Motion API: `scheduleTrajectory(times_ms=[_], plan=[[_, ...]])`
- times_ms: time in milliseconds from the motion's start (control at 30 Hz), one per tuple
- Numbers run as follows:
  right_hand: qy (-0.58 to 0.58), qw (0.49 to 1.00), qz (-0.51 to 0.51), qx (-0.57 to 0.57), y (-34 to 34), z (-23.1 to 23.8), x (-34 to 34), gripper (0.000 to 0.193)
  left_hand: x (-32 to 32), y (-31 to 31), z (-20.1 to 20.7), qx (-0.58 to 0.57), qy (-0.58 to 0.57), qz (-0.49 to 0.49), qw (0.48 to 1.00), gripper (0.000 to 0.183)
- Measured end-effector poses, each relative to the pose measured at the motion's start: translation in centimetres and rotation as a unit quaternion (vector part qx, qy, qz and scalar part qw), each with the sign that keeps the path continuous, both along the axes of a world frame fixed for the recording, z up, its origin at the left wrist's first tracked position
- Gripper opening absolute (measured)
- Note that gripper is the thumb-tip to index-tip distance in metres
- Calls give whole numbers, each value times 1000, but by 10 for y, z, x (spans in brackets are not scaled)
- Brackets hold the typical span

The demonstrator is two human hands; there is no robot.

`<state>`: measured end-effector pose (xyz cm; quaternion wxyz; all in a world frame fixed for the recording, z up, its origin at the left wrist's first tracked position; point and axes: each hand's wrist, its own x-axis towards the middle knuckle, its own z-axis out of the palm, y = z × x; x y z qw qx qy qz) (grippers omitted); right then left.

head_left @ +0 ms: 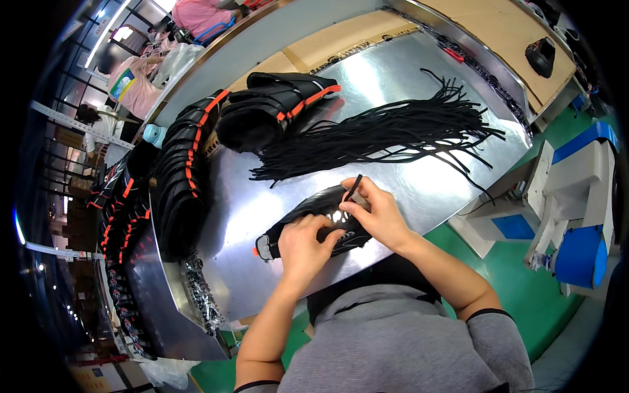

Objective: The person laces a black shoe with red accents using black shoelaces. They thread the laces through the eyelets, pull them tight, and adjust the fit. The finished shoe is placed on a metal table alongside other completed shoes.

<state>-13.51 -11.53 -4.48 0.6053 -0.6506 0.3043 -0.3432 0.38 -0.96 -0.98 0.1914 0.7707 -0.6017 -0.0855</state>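
Observation:
A black shoe upper (303, 211) lies on the shiny metal table (246, 196) in front of me, a grey and orange patch at its left end. My left hand (304, 245) rests on it, closed, fingers curled over its edge and thumb pointing right. Between the thumb and fingers of my right hand (375, 213) is pinched a black shoelace (354, 186), its end sticking up above the upper. Where the rest of this lace runs is hidden by the hands. Just beyond lies a large loose bundle of black shoelaces (373, 141).
Nested stacks of black uppers with orange trim stand left (180, 177) and at the back (262, 111). A red-handled tool (453, 55) lies at the far edge. A black shoe (540, 57) sits on cardboard at far right. A white-and-blue machine (570, 203) stands right. Co-workers (136, 85) sit far left.

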Motion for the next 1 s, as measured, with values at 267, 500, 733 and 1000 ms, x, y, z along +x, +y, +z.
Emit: scheduleTrajectory(times_ms=[267, 500, 733, 1000], plan=[[212, 970, 112, -36, 24, 4, -44, 23, 3, 0, -8, -35, -21, -9, 999, 32], [218, 969, 115, -29, 35, 13, -35, 18, 4, 1, -11, -57, -22, -15, 998, 32], [211, 971, 109, -18, 33, 0, -28, 20, 0, 4, -12, -104, -8, -36, 994, 28], [233, 968, 61, -77, 49, -13, -8, 25, -14, 18, -18, -140, -40, -70, 987, 21]])
